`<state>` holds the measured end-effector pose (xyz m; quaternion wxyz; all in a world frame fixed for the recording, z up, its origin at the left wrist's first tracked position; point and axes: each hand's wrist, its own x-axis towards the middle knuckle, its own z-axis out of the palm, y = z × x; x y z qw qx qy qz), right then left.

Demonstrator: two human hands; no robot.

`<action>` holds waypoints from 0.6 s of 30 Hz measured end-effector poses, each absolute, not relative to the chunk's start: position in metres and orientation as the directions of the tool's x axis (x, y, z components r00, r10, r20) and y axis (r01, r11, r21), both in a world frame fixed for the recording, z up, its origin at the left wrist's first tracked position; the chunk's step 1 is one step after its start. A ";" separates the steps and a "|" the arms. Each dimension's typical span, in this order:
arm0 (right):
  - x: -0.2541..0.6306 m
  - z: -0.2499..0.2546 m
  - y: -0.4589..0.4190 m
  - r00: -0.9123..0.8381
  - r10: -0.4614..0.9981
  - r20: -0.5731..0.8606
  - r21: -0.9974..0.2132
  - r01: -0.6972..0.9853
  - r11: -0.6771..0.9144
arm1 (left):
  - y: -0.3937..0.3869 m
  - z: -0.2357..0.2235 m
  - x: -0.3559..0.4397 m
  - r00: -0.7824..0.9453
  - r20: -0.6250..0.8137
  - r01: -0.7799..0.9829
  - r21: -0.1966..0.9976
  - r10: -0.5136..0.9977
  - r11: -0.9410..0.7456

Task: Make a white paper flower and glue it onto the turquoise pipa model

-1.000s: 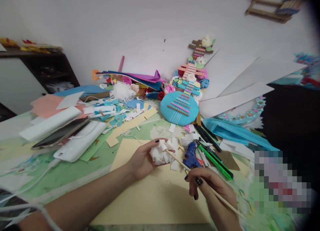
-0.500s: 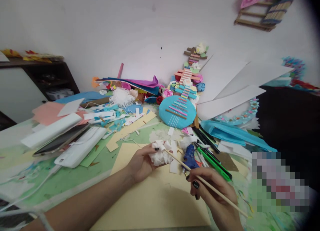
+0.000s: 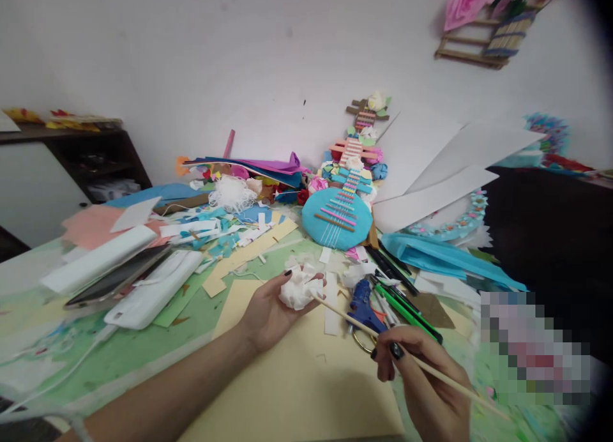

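Observation:
A crumpled white paper flower rests in the cupped palm and fingers of my left hand. Pinched between the thumb and fingers of my right hand is a long thin wooden stick. The stick's far tip meets the lower right side of the flower; whether it goes in, I cannot tell. Both hands are above a cream sheet of card. Just beyond my right hand lies a blue glue gun.
Green-handled cutters or pens lie right of the glue gun. A blue paper lute-like craft leans on the wall. A white power bank with a cable and a phone are at left, near paper scraps.
My right hand has drawn back to the right and slightly down with the stick. The left fingers have opened out under the flower, which has turned. The view has shifted a little.

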<state>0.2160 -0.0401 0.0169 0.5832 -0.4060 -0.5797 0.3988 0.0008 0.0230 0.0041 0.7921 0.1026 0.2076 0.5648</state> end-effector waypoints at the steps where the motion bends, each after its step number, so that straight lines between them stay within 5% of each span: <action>1: 0.216 0.017 -0.040 0.006 0.938 0.347 -0.937 0.030 0.347 | 0.023 0.004 0.001 0.283 -0.206 -0.855 0.387 0.937 0.344; 10: 0.228 0.012 -0.037 -0.116 0.889 0.444 -0.842 0.285 0.458 | 0.022 0.006 -0.003 0.340 -0.129 -0.884 0.295 0.932 0.363; 18: 0.225 0.009 -0.035 -0.138 0.854 0.501 -0.798 0.309 0.518 | 0.024 0.000 -0.003 0.334 -0.169 -0.899 0.239 0.927 0.367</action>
